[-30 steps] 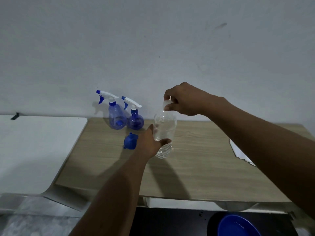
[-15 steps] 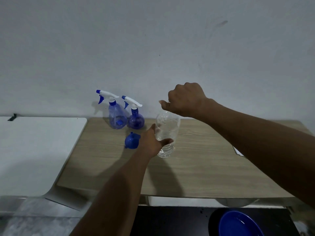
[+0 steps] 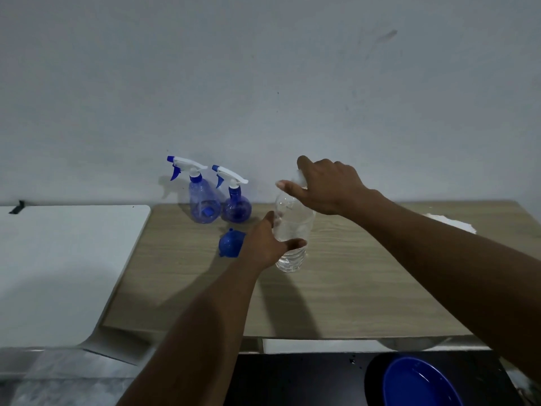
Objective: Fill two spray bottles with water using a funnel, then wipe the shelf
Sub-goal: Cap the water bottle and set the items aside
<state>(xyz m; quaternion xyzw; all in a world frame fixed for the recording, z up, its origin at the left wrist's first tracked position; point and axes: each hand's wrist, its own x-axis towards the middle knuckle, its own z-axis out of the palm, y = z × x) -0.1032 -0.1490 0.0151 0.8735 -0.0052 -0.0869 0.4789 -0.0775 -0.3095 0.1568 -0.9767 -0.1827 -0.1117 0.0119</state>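
Upright at the middle of the wooden shelf [image 3: 351, 294]: a clear water bottle [image 3: 292, 227] holding water, gripped round its body by the left hand [image 3: 262, 244], thumb across the near side, fingers curled behind. At the bottle's top: a white cap [image 3: 300, 177], pinched between thumb and curled fingers of the right hand [image 3: 325, 187]. Just left of the left hand, lying on the shelf: a blue funnel [image 3: 229, 244]. Farther back by the wall, side by side: a tall spray bottle [image 3: 203, 206] and a round spray bottle [image 3: 235, 210], both blue with white triggers. Far right: a white cloth [image 3: 456, 224]. Near right, below the shelf: a blue bowl [image 3: 418, 382].
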